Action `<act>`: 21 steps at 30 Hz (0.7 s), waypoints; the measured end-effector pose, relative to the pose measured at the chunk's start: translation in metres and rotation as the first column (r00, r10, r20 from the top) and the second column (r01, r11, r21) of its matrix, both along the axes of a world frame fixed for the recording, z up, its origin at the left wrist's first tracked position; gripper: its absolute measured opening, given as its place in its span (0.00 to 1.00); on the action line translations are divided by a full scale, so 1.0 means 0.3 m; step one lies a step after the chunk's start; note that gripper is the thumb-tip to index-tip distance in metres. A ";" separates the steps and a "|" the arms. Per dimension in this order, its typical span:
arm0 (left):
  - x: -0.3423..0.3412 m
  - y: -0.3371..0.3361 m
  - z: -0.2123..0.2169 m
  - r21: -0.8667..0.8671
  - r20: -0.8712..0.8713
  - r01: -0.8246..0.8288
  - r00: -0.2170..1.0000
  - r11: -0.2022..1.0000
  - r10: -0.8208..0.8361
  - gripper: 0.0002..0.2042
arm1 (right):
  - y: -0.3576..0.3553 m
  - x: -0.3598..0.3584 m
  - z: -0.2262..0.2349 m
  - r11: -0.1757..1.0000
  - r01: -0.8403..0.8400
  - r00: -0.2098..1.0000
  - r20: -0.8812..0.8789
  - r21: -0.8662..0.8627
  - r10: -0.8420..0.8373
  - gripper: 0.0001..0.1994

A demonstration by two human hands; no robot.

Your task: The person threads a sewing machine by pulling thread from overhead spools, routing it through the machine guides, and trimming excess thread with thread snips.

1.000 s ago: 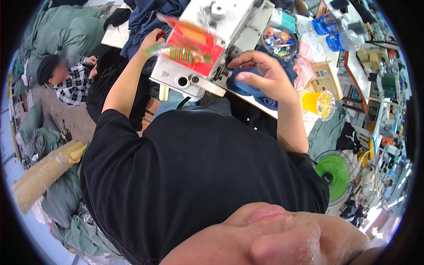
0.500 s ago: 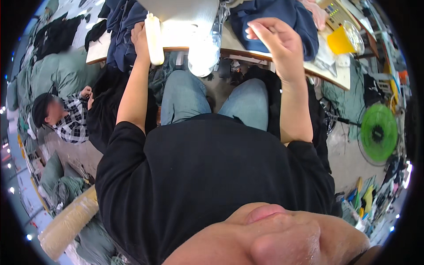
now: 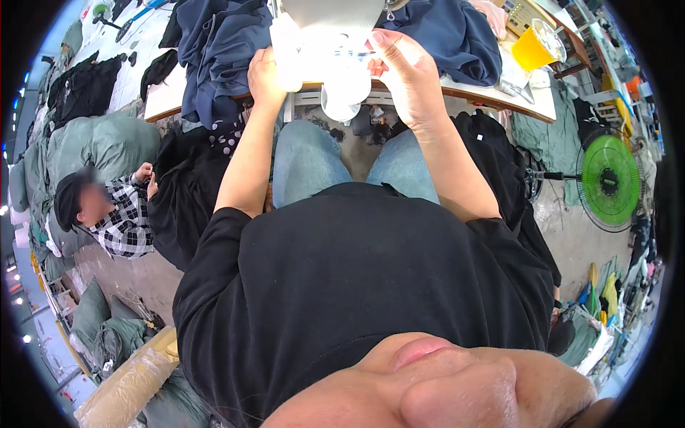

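Observation:
At the table's front edge stands a pale machine head [image 3: 332, 16], which looks like a sewing machine. Bright glare washes out its lower part. A white upright tube [image 3: 287, 53] and a round white translucent part [image 3: 346, 93] hang in front of it. My left hand [image 3: 265, 77] rests on the table beside the tube; its fingers are partly hidden. My right hand [image 3: 408, 71] is raised at the machine's right side, thumb and index finger pinched together. A thin, small thing seems to be at the fingertips, too washed out to name. Navy cloth [image 3: 214, 60] lies left of the machine.
More navy cloth [image 3: 457, 43] lies at the right, near a clear cup of orange drink [image 3: 535, 48]. A green fan [image 3: 608, 178] stands at the right. At the left sits a person in a checked shirt [image 3: 125, 221], beside a wrapped roll [image 3: 128, 385].
My right hand has moved left and in to the machine. My left hand has shifted right, closer to the white tube. The view has shifted slightly.

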State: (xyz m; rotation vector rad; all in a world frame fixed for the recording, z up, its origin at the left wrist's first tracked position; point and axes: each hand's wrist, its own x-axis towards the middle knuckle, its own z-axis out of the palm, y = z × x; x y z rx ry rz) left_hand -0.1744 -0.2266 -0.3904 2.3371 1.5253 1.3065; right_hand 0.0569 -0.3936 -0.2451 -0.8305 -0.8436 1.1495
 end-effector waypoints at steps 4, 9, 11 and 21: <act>-0.010 0.024 -0.002 -0.035 0.035 0.018 0.999 0.999 -0.017 0.17 | 0.029 -0.014 -0.010 0.998 -0.040 0.988 -0.146 0.044 0.046 0.14; -0.042 -0.066 0.043 0.045 0.256 0.068 0.963 0.997 -0.078 0.19 | 0.015 -0.002 -0.003 0.996 0.009 0.994 -0.113 0.091 0.001 0.09; -0.054 -0.165 0.081 0.147 0.237 0.035 0.969 0.989 -0.070 0.12 | 0.025 0.020 -0.027 0.994 0.035 0.996 -0.086 0.104 -0.026 0.07; 0.020 -0.565 0.140 0.115 0.302 0.355 0.877 0.928 -0.373 0.07 | 0.109 0.138 -0.084 0.998 0.060 0.998 0.021 -0.002 -0.059 0.06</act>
